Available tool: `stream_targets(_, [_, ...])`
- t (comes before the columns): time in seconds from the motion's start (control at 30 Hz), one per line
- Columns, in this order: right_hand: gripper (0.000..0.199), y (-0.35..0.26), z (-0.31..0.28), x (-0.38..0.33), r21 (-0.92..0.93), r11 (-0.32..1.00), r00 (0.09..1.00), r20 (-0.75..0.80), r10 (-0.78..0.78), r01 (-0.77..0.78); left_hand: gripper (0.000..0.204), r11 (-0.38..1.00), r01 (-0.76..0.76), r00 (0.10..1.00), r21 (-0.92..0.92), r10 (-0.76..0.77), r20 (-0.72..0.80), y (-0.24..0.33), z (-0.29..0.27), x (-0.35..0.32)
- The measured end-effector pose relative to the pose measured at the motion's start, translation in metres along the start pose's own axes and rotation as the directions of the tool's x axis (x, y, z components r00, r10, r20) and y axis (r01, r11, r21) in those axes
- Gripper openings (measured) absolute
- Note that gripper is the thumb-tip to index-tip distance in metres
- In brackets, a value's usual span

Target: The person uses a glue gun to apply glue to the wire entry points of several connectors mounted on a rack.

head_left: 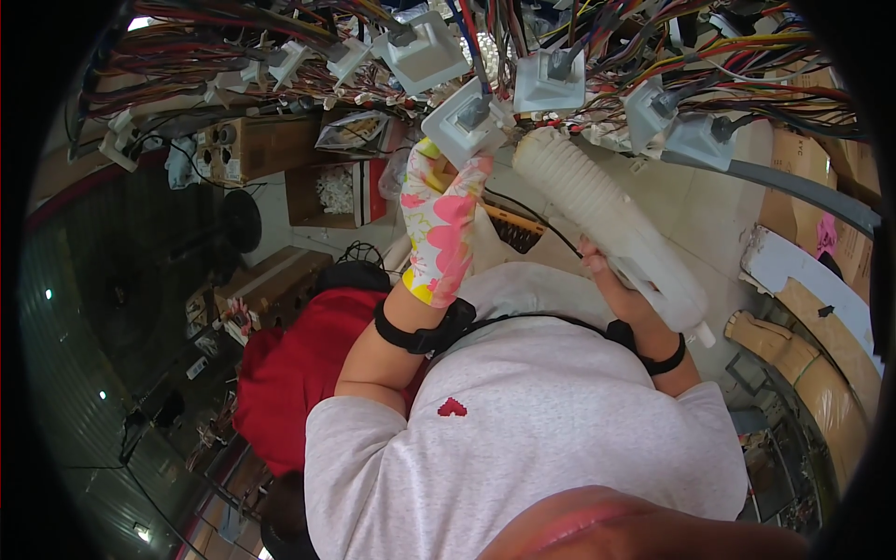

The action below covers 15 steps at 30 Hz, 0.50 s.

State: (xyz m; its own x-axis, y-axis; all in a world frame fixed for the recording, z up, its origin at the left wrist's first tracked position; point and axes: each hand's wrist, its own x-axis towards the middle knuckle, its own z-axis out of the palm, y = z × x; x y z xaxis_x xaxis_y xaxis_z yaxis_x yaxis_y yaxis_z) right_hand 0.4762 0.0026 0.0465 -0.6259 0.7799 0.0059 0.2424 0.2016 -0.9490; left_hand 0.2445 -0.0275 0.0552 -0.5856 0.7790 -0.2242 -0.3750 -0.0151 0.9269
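My left hand [439, 229], in a white glove with pink and yellow flowers, reaches up and grips a white square plastic connector block [464, 119] that hangs from a bundle of coloured wires [597, 37]. My right hand [623, 289] holds a long white power tool [607, 219] with a ribbed barrel. The tool's tip points up at the wires just right of the block. A black band sits on each wrist.
More white connector blocks [551, 82] hang among the wires overhead. Cardboard boxes [252, 145] with parts stand on the floor at the left. A person in a red top [294, 373] is close on my left. Cardboard sheets [821, 308] lie at the right.
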Motion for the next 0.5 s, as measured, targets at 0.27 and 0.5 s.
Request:
stream_targets(0.27, [0.01, -0.009, 0.0, 0.002, -0.032, 0.999, 0.998, 0.052, -0.019, 0.021, 0.029, 1.0, -0.007, 1.0, 0.009, 0.008, -0.01, -0.002, -0.003, -0.003])
stream_targets(0.5, [0.008, -0.008, 0.0, -0.001, -0.035, 0.999, 0.998, 0.052, 0.026, -0.024, 0.029, 0.999, 0.032, 0.999, -0.043, -0.033, -0.023, 0.005, 0.003, -0.005])
